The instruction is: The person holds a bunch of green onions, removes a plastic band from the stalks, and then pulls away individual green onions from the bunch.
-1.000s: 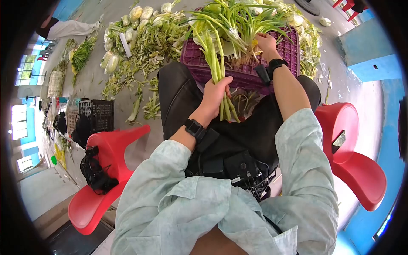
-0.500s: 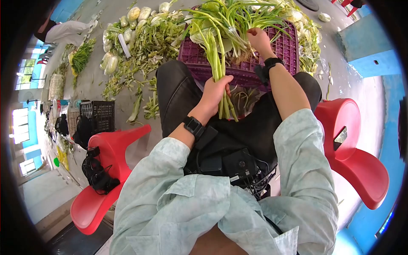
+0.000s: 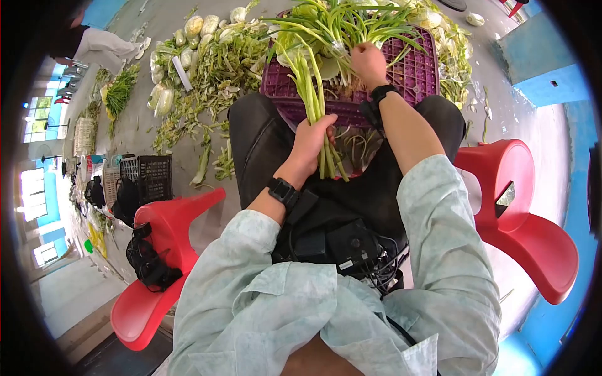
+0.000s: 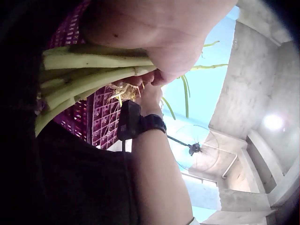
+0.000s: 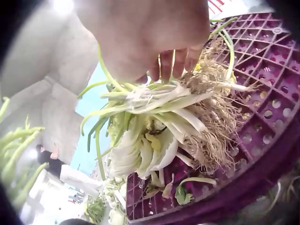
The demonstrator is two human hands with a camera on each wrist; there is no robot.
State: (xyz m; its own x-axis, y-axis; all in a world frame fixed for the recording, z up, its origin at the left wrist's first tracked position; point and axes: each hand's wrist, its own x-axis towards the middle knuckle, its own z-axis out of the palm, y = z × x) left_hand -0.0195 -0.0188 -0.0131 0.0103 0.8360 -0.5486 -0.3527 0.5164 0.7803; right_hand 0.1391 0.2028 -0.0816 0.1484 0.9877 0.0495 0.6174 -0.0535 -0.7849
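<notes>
My left hand (image 3: 309, 143) grips a bunch of long green stalks (image 3: 308, 88) over my lap, thumb across them. Their thick lower ends show close up in the left wrist view. A bunch of scallions (image 5: 154, 101) with shaggy brown roots (image 5: 213, 126) lies on an upturned purple crate (image 5: 262, 70), beside pale cabbage leaves (image 5: 150, 152). My right hand (image 3: 369, 64) is over the scallions near their white ends, fingers bent, fingertips right at the bunch. I cannot tell whether the fingers pinch any of it.
Heaps of trimmed leaves (image 3: 222, 69) and cabbages (image 3: 193, 26) cover the floor left of the crate. Red chairs (image 3: 169, 232) stand on both sides of me, the left one holding black gear. A black crate (image 3: 154, 177) stands farther left. Another person (image 3: 103, 47) is at the far left.
My right hand was at the scallions' right side, lifted slightly off, then moved left over the bunch. My left hand keeps its grip on the stalks, which lean slightly more to the left.
</notes>
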